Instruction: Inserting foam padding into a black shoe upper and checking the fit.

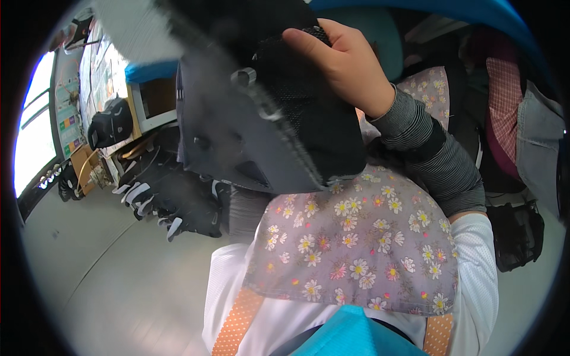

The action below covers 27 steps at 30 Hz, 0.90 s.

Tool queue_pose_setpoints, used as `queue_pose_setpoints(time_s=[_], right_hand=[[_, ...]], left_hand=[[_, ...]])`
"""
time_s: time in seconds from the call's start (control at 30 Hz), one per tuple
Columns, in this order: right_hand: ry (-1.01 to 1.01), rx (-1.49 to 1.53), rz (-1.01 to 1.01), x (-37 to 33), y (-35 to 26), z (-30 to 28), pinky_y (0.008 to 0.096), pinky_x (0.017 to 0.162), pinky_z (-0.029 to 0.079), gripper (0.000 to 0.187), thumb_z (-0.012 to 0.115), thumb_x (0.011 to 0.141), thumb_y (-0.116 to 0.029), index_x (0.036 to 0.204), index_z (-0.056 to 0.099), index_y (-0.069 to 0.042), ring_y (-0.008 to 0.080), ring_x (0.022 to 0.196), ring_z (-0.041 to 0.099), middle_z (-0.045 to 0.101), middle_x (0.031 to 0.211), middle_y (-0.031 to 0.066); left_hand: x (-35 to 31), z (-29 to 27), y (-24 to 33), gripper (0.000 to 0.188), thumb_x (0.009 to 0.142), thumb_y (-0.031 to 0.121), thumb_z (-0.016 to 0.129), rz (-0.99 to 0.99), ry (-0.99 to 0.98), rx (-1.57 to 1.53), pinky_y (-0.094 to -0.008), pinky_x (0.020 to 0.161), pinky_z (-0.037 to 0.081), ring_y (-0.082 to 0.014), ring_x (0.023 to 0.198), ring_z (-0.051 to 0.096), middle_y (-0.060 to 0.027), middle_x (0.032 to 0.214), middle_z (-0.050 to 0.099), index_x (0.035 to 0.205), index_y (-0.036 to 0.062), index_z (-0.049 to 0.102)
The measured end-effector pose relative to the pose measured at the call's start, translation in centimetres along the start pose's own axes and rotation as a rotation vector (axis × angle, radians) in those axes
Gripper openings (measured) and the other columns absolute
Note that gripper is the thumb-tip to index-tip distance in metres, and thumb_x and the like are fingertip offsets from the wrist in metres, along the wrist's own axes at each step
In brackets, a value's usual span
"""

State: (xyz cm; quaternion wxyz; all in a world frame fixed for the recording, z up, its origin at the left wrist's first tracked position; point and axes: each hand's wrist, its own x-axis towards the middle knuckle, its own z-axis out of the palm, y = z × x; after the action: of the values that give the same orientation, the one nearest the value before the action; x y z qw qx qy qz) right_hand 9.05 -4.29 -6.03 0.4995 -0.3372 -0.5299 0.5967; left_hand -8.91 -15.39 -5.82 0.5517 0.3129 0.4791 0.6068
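Note:
A dark grey and black fabric bag (pixel 231 136), with raw-looking edges, black mesh and a small metal-looking ring or buckle, is held up before my chest. Part of it is smeared by motion. My right hand (pixel 350 65) is closed on its upper right edge, thumb on the near side. My left hand is hidden behind the bag; only its striped grey sleeve (pixel 248 215) shows below. A blurred whitish piece (pixel 142 29) sticks out at the upper left, and I cannot tell whether it belongs to the bag.
A pile of black pieces with grey straps (pixel 172 196) lies at the left. Beyond it a black bag (pixel 111 123) stands beside a blue-topped cabinet (pixel 155 98). At the right are a dark bin-like thing (pixel 518 236) and a person's checked sleeve (pixel 504 89).

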Motion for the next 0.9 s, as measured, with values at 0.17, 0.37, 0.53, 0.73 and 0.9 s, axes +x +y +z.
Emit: queue_pose_setpoints(time_s=[0.17, 0.37, 0.53, 0.73, 0.9], right_hand=[[-0.003, -0.190, 0.011, -0.8, -1.4, -0.8, 0.0300, 0.053, 0.047, 0.039, 0.065, 0.090, -0.038, 0.084, 0.066, 0.001, 0.0164, 0.055, 0.061, 0.062, 0.062, 0.0074], [-0.446, -1.198, -0.229, -3.2, -5.3, -3.3, 0.0343, 0.054, 0.049, 0.040, 0.065, 0.086, -0.039, 0.065, 0.060, -0.005, 0.0264, 0.054, 0.061, 0.056, 0.055, 0.0096], [-0.508, -1.102, -0.804, -3.3, -5.4, -2.2, 0.0261, 0.080, 0.048, 0.010, 0.063, 0.075, -0.019, 0.083, 0.067, -0.014, 0.0145, 0.096, 0.059, 0.065, 0.094, -0.0036], [-0.755, -1.333, -0.600, -4.3, -1.8, -2.3, 0.0330, 0.081, 0.051, 0.018, 0.058, 0.083, -0.015, 0.097, 0.067, -0.009, 0.0178, 0.085, 0.065, 0.067, 0.093, 0.0026], [-0.608, -1.214, -0.585, -5.3, 4.7, -1.9, 0.0350, 0.081, 0.053, 0.019, 0.057, 0.083, -0.012, 0.098, 0.065, -0.004, 0.0259, 0.091, 0.066, 0.066, 0.097, 0.0106]], left_hand=[[-0.3, -0.1, -0.1, 0.030, 0.080, 0.009, 0.066, -0.107, -0.072, 0.004, -0.0306, 0.086, 0.045, -0.0179, 0.096, 0.057, -0.0111, 0.114, 0.063, 0.108, 0.0018, 0.058], [-1.7, -0.5, 1.0, 0.039, 0.076, 0.007, 0.068, -0.228, -0.171, 0.115, -0.0320, 0.091, 0.043, -0.0194, 0.102, 0.056, -0.0110, 0.117, 0.062, 0.113, 0.0026, 0.057], [-1.1, -0.8, 2.2, 0.047, 0.073, 0.005, 0.071, -0.262, -0.232, 0.266, -0.0331, 0.094, 0.042, -0.0207, 0.106, 0.054, -0.0109, 0.120, 0.060, 0.118, 0.0033, 0.056], [2.2, -3.3, 2.9, 0.057, 0.069, 0.002, 0.073, -0.399, -0.370, 0.496, -0.0345, 0.099, 0.040, -0.0222, 0.112, 0.053, -0.0108, 0.123, 0.059, 0.123, 0.0042, 0.055], [2.1, -3.9, 1.9, 0.066, 0.066, 0.000, 0.075, -0.534, -0.396, 0.590, -0.0357, 0.103, 0.038, -0.0234, 0.117, 0.051, -0.0108, 0.126, 0.058, 0.128, 0.0049, 0.054]])
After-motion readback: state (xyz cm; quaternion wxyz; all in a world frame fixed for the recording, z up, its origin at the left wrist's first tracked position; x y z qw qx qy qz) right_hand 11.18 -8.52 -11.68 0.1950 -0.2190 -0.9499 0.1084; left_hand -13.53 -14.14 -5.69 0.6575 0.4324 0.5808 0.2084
